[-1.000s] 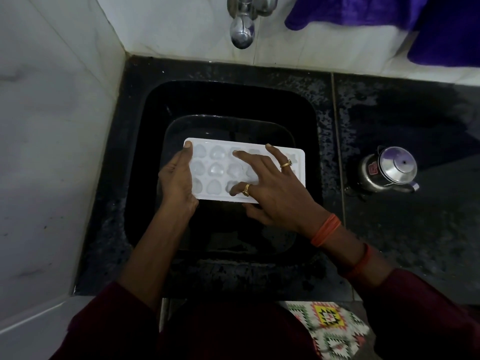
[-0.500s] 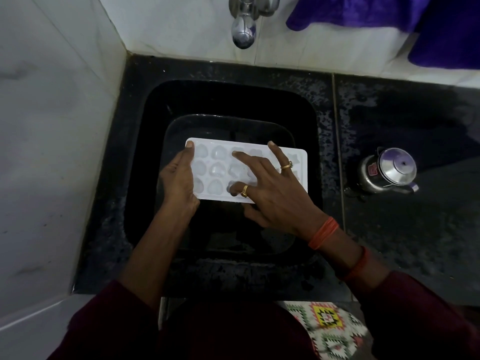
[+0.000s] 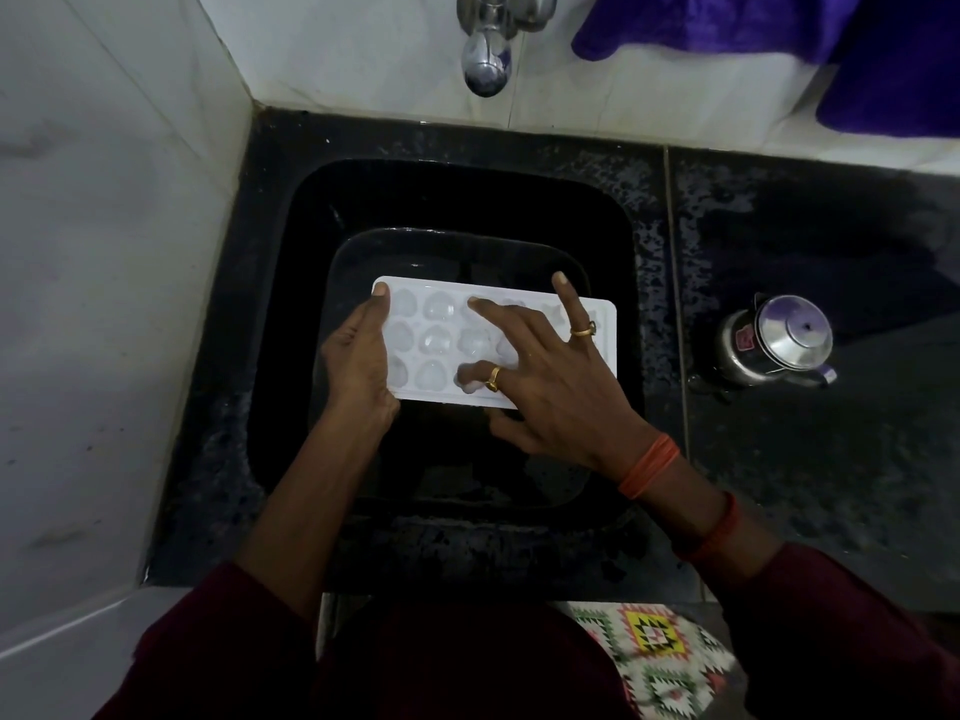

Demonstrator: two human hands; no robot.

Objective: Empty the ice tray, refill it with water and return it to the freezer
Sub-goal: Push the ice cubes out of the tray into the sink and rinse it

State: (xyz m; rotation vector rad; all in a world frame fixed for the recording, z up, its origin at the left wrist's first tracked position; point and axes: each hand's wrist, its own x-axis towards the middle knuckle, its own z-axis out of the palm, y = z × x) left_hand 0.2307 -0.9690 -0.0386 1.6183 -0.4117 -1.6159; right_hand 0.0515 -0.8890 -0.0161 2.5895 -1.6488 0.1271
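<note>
a: hands first. what does each one have?

b: the left hand (image 3: 358,356) clamps the left end of the ice tray (image 3: 602,330), fingers along its edge, likely to steady it. the right hand (image 3: 550,376) lies spread on top, fingertips pressing into the pockets, seemingly to work the cubes loose; it grips nothing.

a: tray location?

b: held level over a dark basin (image 3: 415,246) inside the black sink (image 3: 291,304), under the tap (image 3: 485,70).

a: surroundings?

b: wet dark counter (image 3: 805,459), steel kettle (image 3: 779,345) at right, tiled walls (image 3: 104,252).
</note>
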